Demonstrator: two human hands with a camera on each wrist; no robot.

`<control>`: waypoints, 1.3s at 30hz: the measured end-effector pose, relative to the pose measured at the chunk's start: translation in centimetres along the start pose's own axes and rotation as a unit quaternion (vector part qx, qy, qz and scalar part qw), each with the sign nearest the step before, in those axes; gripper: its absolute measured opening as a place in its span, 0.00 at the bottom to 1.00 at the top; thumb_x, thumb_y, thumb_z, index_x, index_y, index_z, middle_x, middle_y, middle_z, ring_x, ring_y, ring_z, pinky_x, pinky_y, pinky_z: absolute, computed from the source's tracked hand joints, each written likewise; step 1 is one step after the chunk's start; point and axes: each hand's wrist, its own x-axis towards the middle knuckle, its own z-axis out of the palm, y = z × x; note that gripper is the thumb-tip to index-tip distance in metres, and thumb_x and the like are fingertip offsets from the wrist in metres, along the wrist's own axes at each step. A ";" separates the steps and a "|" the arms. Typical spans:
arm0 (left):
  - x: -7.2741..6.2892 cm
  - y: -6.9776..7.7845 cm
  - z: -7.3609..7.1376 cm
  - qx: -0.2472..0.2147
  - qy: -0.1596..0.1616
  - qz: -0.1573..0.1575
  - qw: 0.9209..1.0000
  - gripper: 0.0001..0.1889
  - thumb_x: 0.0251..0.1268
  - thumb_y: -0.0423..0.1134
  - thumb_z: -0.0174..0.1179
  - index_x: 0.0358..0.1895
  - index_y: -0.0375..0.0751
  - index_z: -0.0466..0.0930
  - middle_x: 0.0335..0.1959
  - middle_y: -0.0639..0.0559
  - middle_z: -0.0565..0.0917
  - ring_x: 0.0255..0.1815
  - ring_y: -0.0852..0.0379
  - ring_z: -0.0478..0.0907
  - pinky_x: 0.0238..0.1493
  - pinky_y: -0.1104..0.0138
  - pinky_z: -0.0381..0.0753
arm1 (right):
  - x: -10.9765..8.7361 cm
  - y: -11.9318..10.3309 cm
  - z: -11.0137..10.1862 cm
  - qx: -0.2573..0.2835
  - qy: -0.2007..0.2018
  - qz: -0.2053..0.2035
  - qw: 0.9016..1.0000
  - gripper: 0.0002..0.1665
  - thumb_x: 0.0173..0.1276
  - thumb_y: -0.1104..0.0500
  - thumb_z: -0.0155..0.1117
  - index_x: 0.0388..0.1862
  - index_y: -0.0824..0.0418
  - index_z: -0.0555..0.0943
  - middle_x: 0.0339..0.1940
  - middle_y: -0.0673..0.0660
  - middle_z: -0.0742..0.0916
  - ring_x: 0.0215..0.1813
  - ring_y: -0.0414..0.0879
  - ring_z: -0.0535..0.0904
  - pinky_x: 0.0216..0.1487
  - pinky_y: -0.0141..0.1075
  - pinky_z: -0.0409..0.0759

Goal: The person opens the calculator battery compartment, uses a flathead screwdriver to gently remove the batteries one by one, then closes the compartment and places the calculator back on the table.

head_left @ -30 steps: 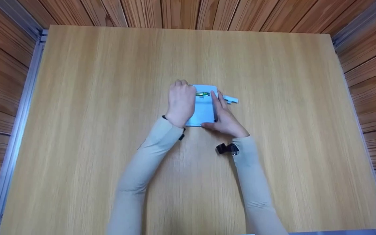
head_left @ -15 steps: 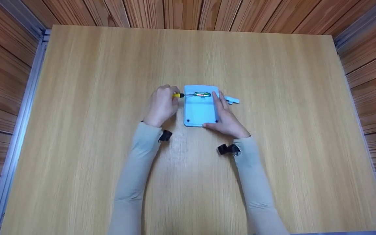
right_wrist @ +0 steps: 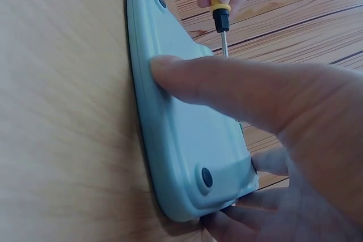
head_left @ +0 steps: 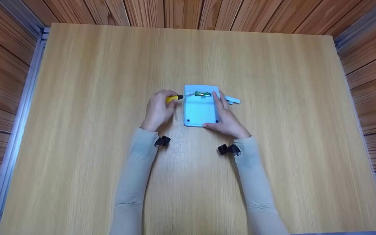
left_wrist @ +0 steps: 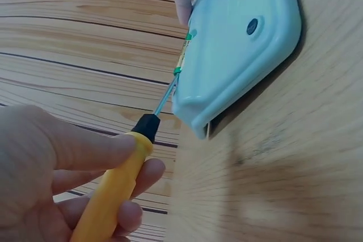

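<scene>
A light-blue calculator-like device (head_left: 201, 112) lies on the table with its underside up. A green battery (head_left: 203, 94) sits in its uncovered slot. My left hand (head_left: 158, 109), left of the device, pinches the yellow handle of a screwdriver (left_wrist: 116, 188) between thumb and fingers. The thin shaft slants to the battery's left end; whether the tip touches it is hard to tell. My right hand (head_left: 226, 118) grips the device at its right side, thumb (right_wrist: 193, 77) on the near edge and fingers along the right side and top. A small light-blue battery cover (head_left: 233, 100) lies beyond those fingers.
The wooden table (head_left: 77, 98) spreads around the device on all sides. Plank walls (head_left: 181, 13) stand behind it and at both sides. A black wrist camera (head_left: 228, 149) juts inward from the right sleeve, and another camera (head_left: 162, 141) from the left.
My left hand has drawn back left from over the device, uncovering the battery and screwdriver shaft, then lowered slightly toward me, tilting the handle. My right hand and the device have stayed put.
</scene>
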 end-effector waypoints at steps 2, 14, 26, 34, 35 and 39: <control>-0.1 -0.1 0.1 -0.007 0.001 -0.002 1.000 0.14 0.68 0.34 0.56 0.55 0.42 0.80 0.52 0.47 0.81 0.54 0.52 0.76 0.61 0.61 0.73 | 0.0 0.0 0.0 0.000 0.002 -0.002 1.000 0.66 0.58 0.51 0.72 0.79 0.47 0.34 0.79 0.58 0.36 0.79 0.60 0.41 0.73 0.50 0.58; -0.1 -0.4 0.5 -0.027 0.005 -0.019 0.999 0.14 0.69 0.37 0.57 0.56 0.44 0.80 0.55 0.49 0.80 0.58 0.53 0.75 0.63 0.63 0.71 | -0.1 0.1 -0.1 0.000 0.000 -0.001 1.000 0.66 0.58 0.51 0.73 0.79 0.46 0.33 0.79 0.57 0.35 0.78 0.61 0.41 0.72 0.51 0.60; -0.1 -0.4 0.8 -0.038 0.017 -0.003 0.999 0.14 0.69 0.37 0.56 0.55 0.40 0.80 0.55 0.46 0.81 0.57 0.52 0.76 0.63 0.62 0.72 | -0.1 0.1 -0.1 -0.002 0.002 -0.011 1.000 0.66 0.58 0.50 0.72 0.79 0.49 0.34 0.79 0.58 0.36 0.79 0.59 0.39 0.74 0.52 0.54; 0.3 0.7 0.7 -0.034 0.035 -0.014 0.999 0.15 0.69 0.36 0.56 0.56 0.40 0.79 0.54 0.45 0.80 0.56 0.51 0.76 0.61 0.62 0.73 | -0.2 0.2 -0.1 0.002 0.002 -0.002 1.000 0.65 0.59 0.49 0.72 0.79 0.44 0.34 0.79 0.56 0.35 0.79 0.59 0.39 0.74 0.52 0.54; 0.3 0.9 0.8 -0.025 0.046 -0.016 0.999 0.15 0.69 0.36 0.56 0.56 0.39 0.79 0.54 0.44 0.80 0.55 0.51 0.76 0.60 0.61 0.74 | -0.2 0.2 0.0 0.004 0.001 -0.001 1.000 0.66 0.59 0.49 0.72 0.78 0.44 0.33 0.79 0.55 0.35 0.79 0.58 0.39 0.74 0.52 0.55; 0.6 1.2 1.4 -0.019 0.067 -0.021 0.997 0.15 0.69 0.35 0.56 0.56 0.39 0.79 0.52 0.44 0.81 0.53 0.51 0.78 0.58 0.62 0.76 | -0.3 0.4 -0.1 0.007 0.000 0.004 1.000 0.65 0.59 0.48 0.72 0.78 0.42 0.33 0.79 0.54 0.35 0.79 0.58 0.39 0.74 0.51 0.54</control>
